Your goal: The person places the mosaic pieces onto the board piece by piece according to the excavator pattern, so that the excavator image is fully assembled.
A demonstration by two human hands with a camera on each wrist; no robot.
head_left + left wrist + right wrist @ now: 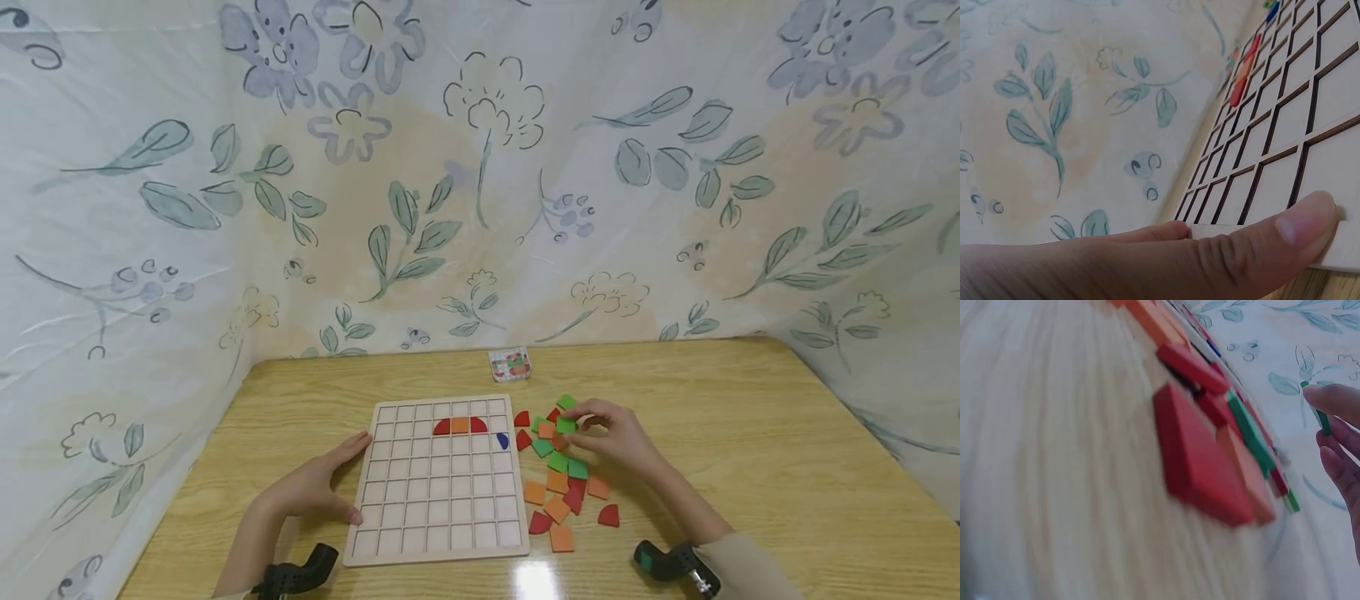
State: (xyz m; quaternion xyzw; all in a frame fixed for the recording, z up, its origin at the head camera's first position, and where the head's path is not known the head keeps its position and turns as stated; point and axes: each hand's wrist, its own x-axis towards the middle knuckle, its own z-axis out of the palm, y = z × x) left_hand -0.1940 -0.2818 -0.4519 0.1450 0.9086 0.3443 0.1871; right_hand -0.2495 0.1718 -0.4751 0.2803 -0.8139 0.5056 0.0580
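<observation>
A pale wooden grid board (pixel 437 487) lies on the table. On one row sit an orange square tile (pixel 460 426) and a red quarter-round tile on either side of it; a blue rounded piece (pixel 502 441) lies near the right edge. My left hand (pixel 303 490) rests at the board's left side, its thumb (pixel 1307 225) touching the frame in the left wrist view. Over the loose tiles, my right hand (pixel 617 435) pinches a green tile (pixel 1322 420) between thumb and fingers; its full shape is hidden.
Right of the board, loose tiles spread in a pile: orange squares (pixel 561 538), red quarter-rounds (pixel 609 516) and green pieces (pixel 577 469). A small patterned card (pixel 510 364) lies behind the board. Floral cloth (pixel 480 208) hangs at the table's back and sides.
</observation>
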